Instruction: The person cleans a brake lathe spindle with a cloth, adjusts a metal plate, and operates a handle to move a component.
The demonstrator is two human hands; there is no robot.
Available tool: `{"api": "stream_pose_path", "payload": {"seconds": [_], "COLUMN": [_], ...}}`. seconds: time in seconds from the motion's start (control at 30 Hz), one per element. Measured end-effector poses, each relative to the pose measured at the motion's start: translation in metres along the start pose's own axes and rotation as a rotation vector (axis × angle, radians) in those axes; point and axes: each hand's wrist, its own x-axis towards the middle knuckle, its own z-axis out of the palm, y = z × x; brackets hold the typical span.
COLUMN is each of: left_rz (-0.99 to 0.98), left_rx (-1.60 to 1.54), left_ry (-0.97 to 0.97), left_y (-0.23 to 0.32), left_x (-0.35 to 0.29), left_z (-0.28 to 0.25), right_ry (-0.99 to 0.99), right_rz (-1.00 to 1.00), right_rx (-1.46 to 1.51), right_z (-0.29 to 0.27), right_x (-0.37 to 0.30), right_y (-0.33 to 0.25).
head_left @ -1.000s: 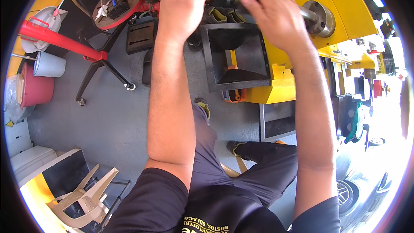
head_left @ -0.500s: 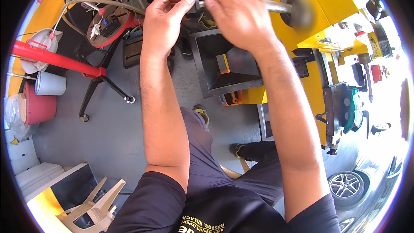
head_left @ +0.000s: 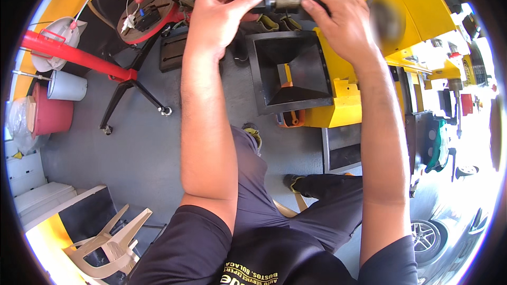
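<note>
A silver metal shaft (head_left: 289, 1) lies level between my hands at the top of the view. My left hand (head_left: 222, 18) is closed on a dark, ring-like piece (head_left: 269, 3) at the shaft's left end, thumb on the near side. At the other end, the fingers and thumb of my right hand (head_left: 346, 26) wrap round a dark part (head_left: 316, 4) of the shaft. Just right of that hand, a round disc (head_left: 388, 18) on the yellow machine (head_left: 417, 5) looks blurred. My right hand hides whether the shaft joins the machine.
Below my hands a black square funnel-shaped tray (head_left: 293, 106) is fixed to the machine. To the left stand a red stand (head_left: 79, 55) on black legs, a pink bucket (head_left: 53, 111) and a pale blue bucket (head_left: 67, 85). A beige plastic chair (head_left: 113, 248) is at lower left, a car wheel (head_left: 425, 237) at lower right.
My right hand has moved right along the shaft, uncovering its silver middle. My left hand has shifted slightly right and stays at the left end. The whole view has shifted a little.
</note>
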Motion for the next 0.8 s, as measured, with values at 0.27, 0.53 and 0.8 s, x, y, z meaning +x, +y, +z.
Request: {"api": "stream_pose_path", "payload": {"seconds": [0.27,0.53,0.8], "left_rz": [-0.069,-0.086,-0.094], "left_rx": [-0.076,-0.066,-0.023], "left_ry": [0.007,0.000,0.010], "left_y": [0.003,0.003,0.004], "left_x": [0.003,0.002,0.002], "left_z": [0.000,0.001,-0.007], "right_ry": [-0.047,-0.099,-0.101], "right_rz": [0.079,0.070,0.026], "right_rx": [0.159,0.046,0.092], "right_z": [0.003,0.009,0.011], "right_x": [0.010,0.012,0.022], "right_y": [-0.009,-0.005,-0.024]}}
